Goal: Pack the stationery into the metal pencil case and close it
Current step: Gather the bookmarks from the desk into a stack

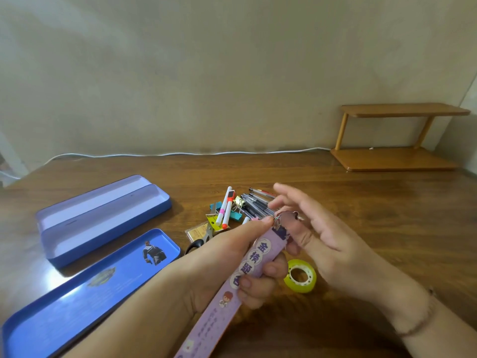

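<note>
My left hand (232, 257) grips a long purple ruler (206, 329) printed with characters, held slanted above the table. My right hand (317, 236) touches the ruler's top end with thumb and fingertips, other fingers spread. The blue metal pencil case base (103, 220) lies open at the left, and nothing shows inside it. Its blue lid (77, 293) rests in front of it, picture side up. A pile of stationery sits behind my hands: a white marker (224, 209), several dark pens (254, 202), binder clips (238, 202), scissors (204, 239) and a small eraser packet (197, 232).
A yellowish roll of clear tape (300, 276) lies on the wooden table (361, 202) under my right wrist. A small two-tier wooden shelf (397, 140) stands at the back right. A white cable (180, 153) runs along the wall.
</note>
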Tool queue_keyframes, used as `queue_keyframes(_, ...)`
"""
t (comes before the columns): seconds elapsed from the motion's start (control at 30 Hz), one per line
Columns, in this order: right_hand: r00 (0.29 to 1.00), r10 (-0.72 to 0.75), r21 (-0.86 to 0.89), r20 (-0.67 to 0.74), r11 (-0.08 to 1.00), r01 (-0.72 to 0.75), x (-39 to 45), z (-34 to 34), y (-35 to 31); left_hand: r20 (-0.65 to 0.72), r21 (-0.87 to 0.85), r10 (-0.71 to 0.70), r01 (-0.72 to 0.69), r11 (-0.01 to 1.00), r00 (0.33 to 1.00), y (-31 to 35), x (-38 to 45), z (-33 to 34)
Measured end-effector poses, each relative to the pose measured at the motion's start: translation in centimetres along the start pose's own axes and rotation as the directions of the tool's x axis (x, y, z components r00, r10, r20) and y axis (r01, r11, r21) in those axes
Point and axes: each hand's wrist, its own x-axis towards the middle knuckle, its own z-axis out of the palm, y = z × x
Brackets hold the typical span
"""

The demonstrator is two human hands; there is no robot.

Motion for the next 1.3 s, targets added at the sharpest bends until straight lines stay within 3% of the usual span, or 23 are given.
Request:
queue_keyframes(0.03, 1.0, 0.001, -0.005, -0.008, 1.0, -0.001, 0.0, 0.0, 0.0, -0.016, -0.015, 0.023, -0.023, 1.0, 1.0, 0.1, 0.0, 0.4)
queue_keyframes(0.13, 0.987, 0.01, -0.037, 0.16, 0.999, -0.004, -0.2, 0.8, 0.0, -0.174, -0.11, 0.04, -0.059, 0.992, 0.984, 0.4, 0.2, 1.3)
queue_keyframes(0.2, 0.987, 0.013, -0.051, 0.157, 0.999, -0.005, -0.1, 1.1, -0.3, -0.243, -0.06, 0.013, -0.028, 0.998, 0.97, 0.4, 0.0, 1.9)
queue_keyframes(0.33, 0.992, -0.048, 0.007, -0.115, 0.999, 0.049, 0.0, 1.2, -1.4, -0.171, -0.03, -0.076, 0.072, 0.997, 0.982, 0.8, 0.3, 1.8)
queue_keyframes(0.47, 0.972, -0.021, 0.01, -0.234, 1.0, 0.025, 0.6, 0.6, -0.7, -0.32, 0.183, -0.075, 0.139, 0.973, 0.945, 0.4, -0.8, 1.6)
queue_keyframes(0.53, 0.9, 0.007, -0.063, -0.436, 0.997, -0.038, 1.1, -1.3, 1.0, -0.325, 0.267, -0.047, 0.139, 0.954, 0.945, 0.5, -2.2, 1.6)
queue_keyframes(0.63, 0.785, 0.188, 0.059, -0.59, 0.98, -0.19, 1.0, -4.3, 2.9, -0.413, 0.331, 0.052, 0.097, 0.938, 0.909, 1.0, -2.8, 0.9)
queue_keyframes(0.77, 0.811, 0.371, 0.311, -0.453, 0.918, -0.246, 0.7, -4.8, 3.0, -0.554, 0.22, 0.11, 0.017, 0.975, 0.825, 1.6, -2.4, 0.8)
queue_keyframes(0.9, 0.867, 0.274, 0.244, -0.415, 0.952, -0.184, 0.6, -3.9, 2.1, -0.64, 0.168, 0.096, 0.017, 0.986, 0.762, 1.6, -2.2, 0.6)
queue_keyframes(1.0, 0.874, 0.199, 0.232, -0.444, 0.967, -0.103, 0.7, -3.9, 1.9, -0.648, 0.142, 0.09, 0.003, 0.99, 0.756, 1.8, -2.3, 0.7)
queue_keyframes(1.07, 0.884, 0.12, 0.111, -0.452, 0.991, -0.078, 0.8, -3.9, 2.1, -0.672, 0.169, 0.1, 0.021, 0.985, 0.734, 2.1, -2.4, 0.8)
queue_keyframes(1.1, 0.887, 0.024, -0.09, -0.461, 0.993, -0.074, 0.7, -3.9, 2.3, -0.695, 0.2, 0.112, 0.041, 0.979, 0.711, 2.2, -2.4, 0.8)
queue_keyframes(1.17, 0.902, -0.228, -0.57, -0.368, 0.821, -0.025, 0.6, -3.5, 2.3, -0.735, 0.256, 0.135, 0.088, 0.963, 0.665, 2.5, -2.7, 0.9)
queue_keyframes(1.2, 0.911, -0.317, -0.688, -0.264, 0.724, 0.052, 0.6, -3.2, 2.1, -0.744, 0.275, 0.146, 0.1, 0.956, 0.652, 2.7, -2.9, 1.0)
queue_keyframes(1.3, 0.897, -0.437, -0.8, -0.069, 0.561, 0.212, 0.7, -1.9, 1.0, -0.74, 0.32, 0.178, 0.108, 0.941, 0.648, 3.2, -3.9, 1.3)
